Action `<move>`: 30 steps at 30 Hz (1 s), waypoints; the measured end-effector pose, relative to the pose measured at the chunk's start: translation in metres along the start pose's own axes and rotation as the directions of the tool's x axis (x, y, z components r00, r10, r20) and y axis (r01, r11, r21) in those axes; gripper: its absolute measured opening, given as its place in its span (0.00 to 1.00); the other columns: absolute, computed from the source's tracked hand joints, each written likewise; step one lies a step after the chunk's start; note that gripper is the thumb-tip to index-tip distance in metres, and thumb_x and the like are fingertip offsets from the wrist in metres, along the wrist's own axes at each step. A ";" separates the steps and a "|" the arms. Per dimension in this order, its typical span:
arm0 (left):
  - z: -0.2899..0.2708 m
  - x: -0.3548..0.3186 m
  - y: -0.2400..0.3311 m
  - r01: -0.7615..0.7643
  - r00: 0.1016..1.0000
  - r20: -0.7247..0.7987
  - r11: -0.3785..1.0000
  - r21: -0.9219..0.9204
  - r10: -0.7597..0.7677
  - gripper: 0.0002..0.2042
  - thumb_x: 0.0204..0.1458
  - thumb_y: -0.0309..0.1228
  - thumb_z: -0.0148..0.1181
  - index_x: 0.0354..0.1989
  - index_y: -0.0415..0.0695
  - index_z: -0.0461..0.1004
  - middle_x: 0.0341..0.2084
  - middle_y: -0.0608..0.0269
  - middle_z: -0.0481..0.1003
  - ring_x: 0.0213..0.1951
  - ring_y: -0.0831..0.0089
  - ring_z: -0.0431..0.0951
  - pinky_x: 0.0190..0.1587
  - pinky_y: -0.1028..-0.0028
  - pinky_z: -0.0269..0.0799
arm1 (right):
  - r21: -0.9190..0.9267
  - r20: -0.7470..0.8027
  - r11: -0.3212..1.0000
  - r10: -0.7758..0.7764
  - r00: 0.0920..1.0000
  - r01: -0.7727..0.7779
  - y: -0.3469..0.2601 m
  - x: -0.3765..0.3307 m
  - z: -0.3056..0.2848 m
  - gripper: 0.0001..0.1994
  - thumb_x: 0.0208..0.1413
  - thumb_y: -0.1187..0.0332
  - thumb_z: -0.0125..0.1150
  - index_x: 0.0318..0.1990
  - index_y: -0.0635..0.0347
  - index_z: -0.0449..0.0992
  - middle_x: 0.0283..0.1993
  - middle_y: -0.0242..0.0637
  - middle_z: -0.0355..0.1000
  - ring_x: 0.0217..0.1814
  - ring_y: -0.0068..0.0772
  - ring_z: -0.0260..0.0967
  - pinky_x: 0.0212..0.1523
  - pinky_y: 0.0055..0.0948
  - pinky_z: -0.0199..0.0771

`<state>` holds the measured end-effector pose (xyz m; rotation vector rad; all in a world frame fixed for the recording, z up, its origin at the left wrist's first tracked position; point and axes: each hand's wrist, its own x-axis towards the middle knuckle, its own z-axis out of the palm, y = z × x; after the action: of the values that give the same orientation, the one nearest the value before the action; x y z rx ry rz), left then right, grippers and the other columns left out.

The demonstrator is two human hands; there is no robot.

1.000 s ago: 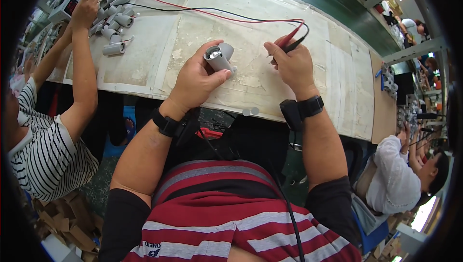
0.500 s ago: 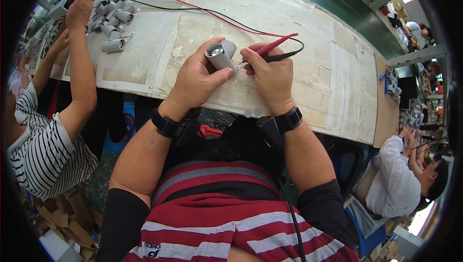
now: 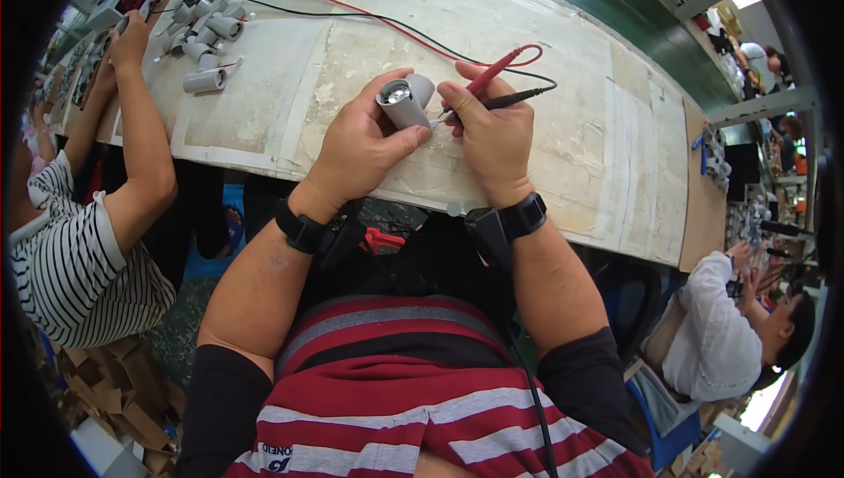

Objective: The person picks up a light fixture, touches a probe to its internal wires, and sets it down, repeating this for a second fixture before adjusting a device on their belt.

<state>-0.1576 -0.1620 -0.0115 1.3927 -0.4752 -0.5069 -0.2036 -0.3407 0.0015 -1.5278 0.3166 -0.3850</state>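
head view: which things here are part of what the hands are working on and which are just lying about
In use:
left hand
grey cylinder part
right hand
red probe
black probe

Lying about:
pile of grey parts
blue object at the table's far end

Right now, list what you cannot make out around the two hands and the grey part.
Head view only:
- Probe tips: hidden behind the right hand and the grey part.
- Whether the probes touch the part: cannot tell.
- Left hand grip: its fingers cover the part's underside.
- Meter at the far left: cut by the rim, screen too small.
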 end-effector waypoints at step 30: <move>0.002 0.003 -0.007 -0.053 0.998 -0.044 0.998 -0.039 0.051 0.32 0.57 0.22 0.67 0.71 0.37 0.62 0.51 0.58 0.77 0.49 0.75 0.79 0.53 0.73 0.77 | -0.094 0.003 0.995 -0.020 1.000 0.020 0.005 0.000 0.001 0.06 0.60 0.70 0.72 0.38 0.63 0.83 0.28 0.29 0.77 0.25 0.17 0.71 0.26 0.19 0.70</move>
<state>-0.1565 -0.1663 -0.0179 1.3467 -0.4623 -0.4412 -0.2029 -0.3402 -0.0039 -1.6244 0.3217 -0.3892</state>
